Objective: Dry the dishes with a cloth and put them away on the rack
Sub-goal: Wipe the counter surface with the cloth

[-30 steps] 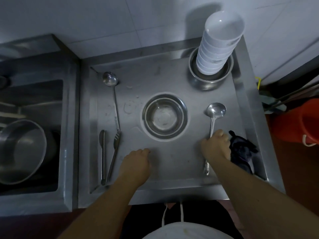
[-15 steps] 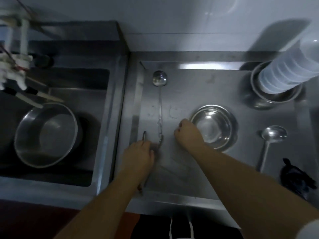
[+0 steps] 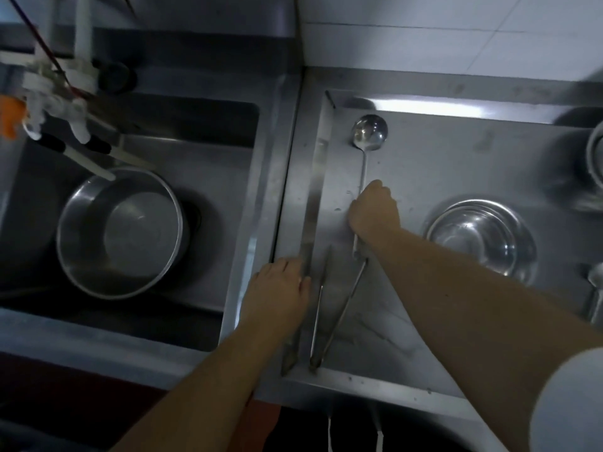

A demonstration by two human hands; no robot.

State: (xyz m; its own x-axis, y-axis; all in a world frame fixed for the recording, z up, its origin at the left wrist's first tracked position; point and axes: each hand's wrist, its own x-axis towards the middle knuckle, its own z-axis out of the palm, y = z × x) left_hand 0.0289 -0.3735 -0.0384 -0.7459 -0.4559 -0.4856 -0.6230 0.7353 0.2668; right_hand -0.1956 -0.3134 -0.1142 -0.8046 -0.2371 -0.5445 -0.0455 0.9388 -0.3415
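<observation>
A long steel ladle [image 3: 369, 132] lies along the left side of the steel drain tray [image 3: 424, 106], its bowl at the far end. My right hand [image 3: 375, 210] is curled over the middle of its handle and grips it. Steel tongs [image 3: 339, 308] lie just nearer, arms spread, tips toward the ladle handle's end. My left hand [image 3: 277, 288] rests with relaxed fingers on the tray's left rim, beside the tongs and holding nothing. An empty steel bowl [image 3: 483, 236] sits to the right of my right hand. The cloth is out of view.
A sink [image 3: 195, 132] on the left holds a large steel pot [image 3: 120, 233] under a white tap assembly [image 3: 65, 83]. At the right edge show a second ladle [image 3: 597, 278] and a steel bowl [image 3: 595, 158], both cut off. A tiled wall stands behind.
The view has swung left. My right hand left the right-hand ladle, crossed the tray and now holds the left ladle's handle. My left hand moved to the tray's left rim.
</observation>
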